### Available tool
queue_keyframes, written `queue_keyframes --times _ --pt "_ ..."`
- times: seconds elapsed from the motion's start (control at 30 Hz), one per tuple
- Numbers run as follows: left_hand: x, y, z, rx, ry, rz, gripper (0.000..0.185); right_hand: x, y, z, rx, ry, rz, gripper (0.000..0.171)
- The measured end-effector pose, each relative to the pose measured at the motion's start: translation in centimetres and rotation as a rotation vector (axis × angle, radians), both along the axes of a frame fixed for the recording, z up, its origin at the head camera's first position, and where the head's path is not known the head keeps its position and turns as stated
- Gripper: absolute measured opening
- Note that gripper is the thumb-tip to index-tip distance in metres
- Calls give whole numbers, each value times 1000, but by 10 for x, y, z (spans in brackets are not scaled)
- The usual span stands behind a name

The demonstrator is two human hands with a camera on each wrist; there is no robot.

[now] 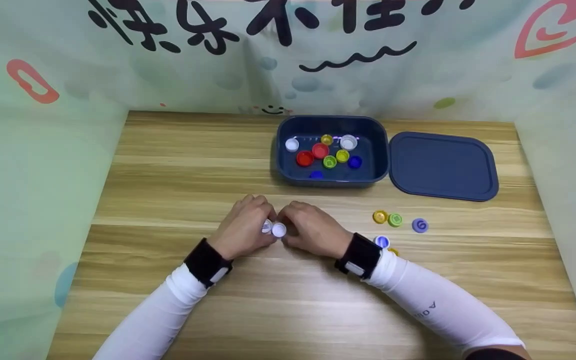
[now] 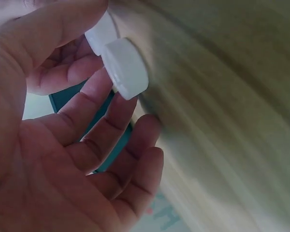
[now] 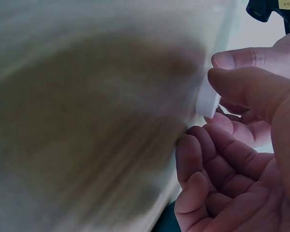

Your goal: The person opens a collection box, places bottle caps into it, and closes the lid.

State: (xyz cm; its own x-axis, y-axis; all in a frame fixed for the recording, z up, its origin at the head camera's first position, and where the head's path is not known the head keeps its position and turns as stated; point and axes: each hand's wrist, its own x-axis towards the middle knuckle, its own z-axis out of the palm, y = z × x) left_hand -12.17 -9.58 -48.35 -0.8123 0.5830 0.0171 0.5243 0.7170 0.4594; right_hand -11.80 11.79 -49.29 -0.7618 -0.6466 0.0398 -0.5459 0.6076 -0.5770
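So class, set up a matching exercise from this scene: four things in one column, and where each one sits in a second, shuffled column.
Things:
1. dark blue plastic box
2. dark blue flat lid
3. white plastic bottle caps
4. purple bottle cap with a swirl

Places:
A. loose on the wooden table, near the right forearm
B. pinched between the two hands
C. lying flat, right of the box
D. at the back of the table, holding coloured caps

Pairs: 1-D, 2-C, 3-B, 4-A
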Motion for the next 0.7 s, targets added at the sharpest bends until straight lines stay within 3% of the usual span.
queue_keyframes --times 0.27,0.43,0.6,0.7 --pt "2 2 -3 38 10 -5 26 0 0 -3 -7 15 -2 25" --pt "2 3 5 69 -14 10 24 0 3 6 -26 -4 -25 25" --pt "-1 7 15 167 -22 30 24 -3 9 21 -47 -59 -71 28" --pt "-2 13 19 243 -26 48 26 -5 16 28 -70 -40 -94 30"
